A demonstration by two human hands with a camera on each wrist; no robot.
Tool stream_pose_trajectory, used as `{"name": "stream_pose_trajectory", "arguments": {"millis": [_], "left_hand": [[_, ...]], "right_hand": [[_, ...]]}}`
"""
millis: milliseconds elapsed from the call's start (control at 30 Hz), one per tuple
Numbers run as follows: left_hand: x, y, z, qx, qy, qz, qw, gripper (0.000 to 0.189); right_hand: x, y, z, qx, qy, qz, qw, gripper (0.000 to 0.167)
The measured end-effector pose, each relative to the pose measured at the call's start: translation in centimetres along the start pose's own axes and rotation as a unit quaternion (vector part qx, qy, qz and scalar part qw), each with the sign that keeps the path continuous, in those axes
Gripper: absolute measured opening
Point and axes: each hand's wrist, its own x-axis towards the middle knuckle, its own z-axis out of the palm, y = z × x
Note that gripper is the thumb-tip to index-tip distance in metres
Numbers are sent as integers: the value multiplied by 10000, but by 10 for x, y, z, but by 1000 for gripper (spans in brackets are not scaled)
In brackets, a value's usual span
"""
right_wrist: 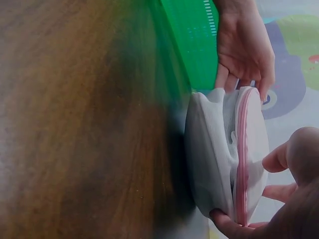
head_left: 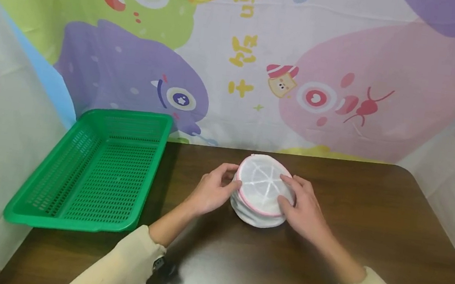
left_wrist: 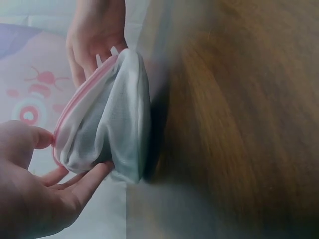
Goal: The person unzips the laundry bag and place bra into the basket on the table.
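Note:
A round white mesh laundry bag (head_left: 262,185) with a pink zipper round its upper edge sits on the brown table, its soft side wall creased. My left hand (head_left: 213,190) grips its left edge; in the left wrist view the thumb meets the pink zipper (left_wrist: 75,102) and the other fingers reach against the mesh side. On the opposite edge my right hand (head_left: 306,212) holds the bag, thumb and a finger over the top panel. In the right wrist view, other fingertips of that hand curl against the lower side wall (right_wrist: 207,159).
A green plastic basket (head_left: 149,175) with slotted walls stands at the left end of the table (head_left: 372,218). Behind the table hangs a cloth (head_left: 231,113) printed with cartoon monsters. Pale wall panels flank both sides.

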Motion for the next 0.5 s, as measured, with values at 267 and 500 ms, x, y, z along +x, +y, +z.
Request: {"name": "stream_pose_trajectory", "arguments": {"millis": [267, 500], "left_hand": [[-10, -3, 1, 214, -188, -227, 9993, 46], [-15, -6, 0, 253, -192, -254, 9992, 54]], "right_hand": [[10, 1, 3, 41, 15, -61, 10000, 53], [11, 1, 4, 45, 34, -108, 9999, 53]]}}
